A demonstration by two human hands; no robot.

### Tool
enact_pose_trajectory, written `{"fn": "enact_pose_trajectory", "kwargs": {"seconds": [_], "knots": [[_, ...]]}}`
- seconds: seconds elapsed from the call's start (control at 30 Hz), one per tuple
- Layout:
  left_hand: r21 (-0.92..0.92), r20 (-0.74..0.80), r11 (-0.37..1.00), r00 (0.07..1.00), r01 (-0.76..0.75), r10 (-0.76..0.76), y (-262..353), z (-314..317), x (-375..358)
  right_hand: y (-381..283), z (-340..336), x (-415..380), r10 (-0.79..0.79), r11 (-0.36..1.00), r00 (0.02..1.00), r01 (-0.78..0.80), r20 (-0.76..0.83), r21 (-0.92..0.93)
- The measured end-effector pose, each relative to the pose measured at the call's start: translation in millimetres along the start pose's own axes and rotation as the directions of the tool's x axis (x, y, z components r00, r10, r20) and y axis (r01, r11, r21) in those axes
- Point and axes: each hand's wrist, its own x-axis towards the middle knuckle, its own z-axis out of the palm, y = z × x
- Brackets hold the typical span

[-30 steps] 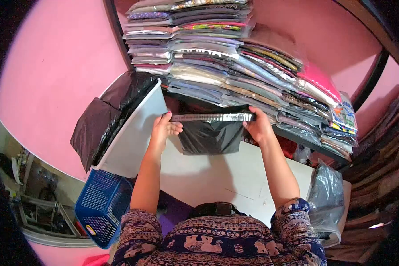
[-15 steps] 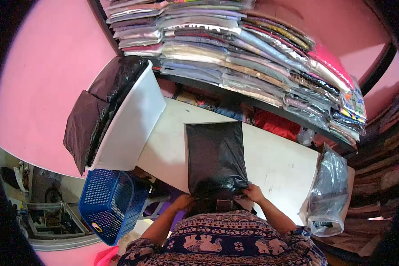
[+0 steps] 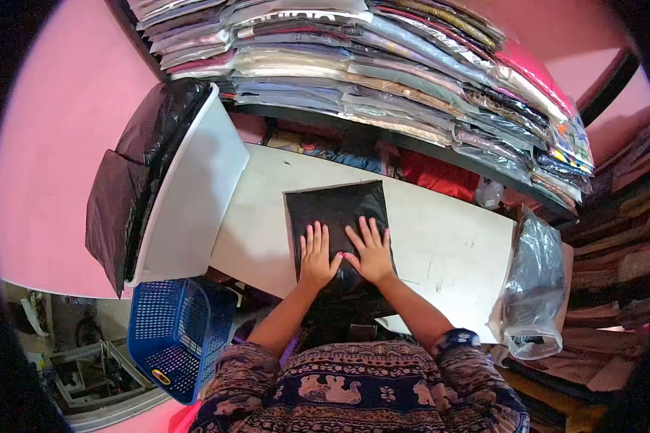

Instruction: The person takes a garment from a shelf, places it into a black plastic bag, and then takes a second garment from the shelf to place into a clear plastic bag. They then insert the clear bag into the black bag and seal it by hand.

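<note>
A black plastic mailing bag (image 3: 336,198) lies flat on the white tabletop, its lower end reaching toward my body. My left hand (image 3: 317,256) rests on the left part of the bag with fingers spread. On the right part, my right hand (image 3: 370,252) lies palm down, its fingers also apart. The two thumbs nearly meet at the middle of the bag. Whatever is inside the bag is hidden by the black plastic.
The white table (image 3: 448,252) extends to both sides. At left stands a white bin (image 3: 195,195) with black packages, above a blue basket (image 3: 173,332). Clear plastic bags (image 3: 534,281) lie at the right end. A shelf (image 3: 404,141) behind holds stacked packed garments (image 3: 303,65).
Both hands have moved from the bag's near corners up onto its surface and opened flat. The view has shifted slightly.
</note>
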Motion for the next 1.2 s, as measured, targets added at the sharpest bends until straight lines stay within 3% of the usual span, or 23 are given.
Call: {"fn": "enact_pose_trajectory", "kwargs": {"seconds": [0.17,0.67,0.9,1.07,1.2], "knots": [[0.048,0.012,0.999,1.000,0.027,-0.027,-12,16,-9,4,30,-9,0.062,0.998,0.998,-0.062,0.015,0.008],[0.019,0.032,0.999,0.999,0.026,-0.027,-15,15,-9,8,31,-10,0.096,0.995,0.995,-0.096,0.028,0.024],[-0.049,0.055,0.997,0.997,0.065,-0.062,-17,14,-11,13,35,-13,0.239,0.970,0.970,-0.240,0.036,0.047],[-0.059,0.000,0.985,0.987,0.159,-0.160,-33,19,-18,20,37,-17,0.268,0.962,0.963,-0.268,0.024,0.047],[-0.048,-0.048,0.989,0.989,0.138,-0.140,-50,17,-24,28,40,-23,0.325,0.945,0.945,-0.326,0.010,0.039]]}}
